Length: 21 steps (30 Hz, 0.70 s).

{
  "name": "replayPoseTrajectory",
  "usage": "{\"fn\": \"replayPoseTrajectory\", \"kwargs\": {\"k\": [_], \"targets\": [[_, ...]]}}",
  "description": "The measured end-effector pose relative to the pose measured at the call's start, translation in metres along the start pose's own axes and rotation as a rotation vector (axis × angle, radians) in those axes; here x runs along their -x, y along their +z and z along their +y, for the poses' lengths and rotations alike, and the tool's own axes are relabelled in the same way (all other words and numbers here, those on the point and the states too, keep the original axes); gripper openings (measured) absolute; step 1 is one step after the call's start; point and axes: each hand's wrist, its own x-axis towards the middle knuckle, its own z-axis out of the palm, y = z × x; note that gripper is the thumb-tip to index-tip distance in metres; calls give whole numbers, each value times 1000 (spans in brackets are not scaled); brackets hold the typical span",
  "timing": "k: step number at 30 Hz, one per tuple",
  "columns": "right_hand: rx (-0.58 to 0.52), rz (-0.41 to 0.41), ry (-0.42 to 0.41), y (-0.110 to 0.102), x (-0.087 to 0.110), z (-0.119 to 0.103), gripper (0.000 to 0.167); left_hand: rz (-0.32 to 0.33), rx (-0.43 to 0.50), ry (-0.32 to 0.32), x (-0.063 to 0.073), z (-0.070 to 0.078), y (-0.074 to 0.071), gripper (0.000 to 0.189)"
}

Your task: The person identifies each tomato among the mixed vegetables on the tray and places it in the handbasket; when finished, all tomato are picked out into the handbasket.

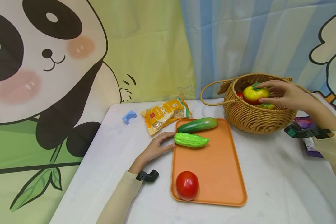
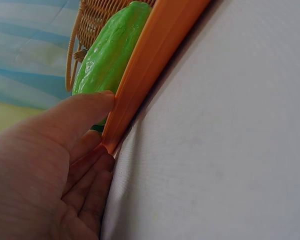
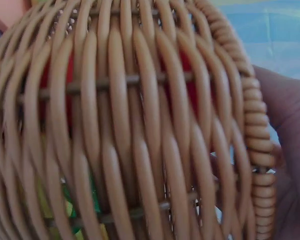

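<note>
In the head view my right hand (image 1: 285, 95) grips a yellow-and-red tomato (image 1: 252, 94) with a green leafy top, at the mouth of the wicker basket (image 1: 259, 119). Thumb and fingers lie on opposite sides of it. The weave hides most of this hand (image 3: 292, 135) in the right wrist view. My left hand (image 1: 156, 147) touches the left edge of the orange tray (image 1: 212, 171), thumb and fingers apart along the rim. Near those fingertips lies a bright green bumpy vegetable (image 1: 191, 140), with a dark green cucumber (image 1: 197, 125) behind it. A smooth red fruit (image 1: 187, 185) rests at the tray's near left corner.
Behind the tray lies a yellow food packet (image 1: 166, 113), with a small blue curved piece (image 1: 129, 117) to its left. A purple packet (image 1: 308, 137) is under the right forearm. The basket's handle (image 1: 210, 90) sticks out leftward, and more red and yellow produce shows inside the basket.
</note>
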Motion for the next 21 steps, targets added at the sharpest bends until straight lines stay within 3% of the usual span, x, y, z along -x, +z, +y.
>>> {"fn": "replayPoseTrajectory", "kwargs": {"k": [11,21], "targets": [[106,-179,134,-1,-19,6,51,1,-1,4,0,2,0,51],[200,-236,-6,7,-22,7,48,2,-19,4,0,1,0,51]]}}
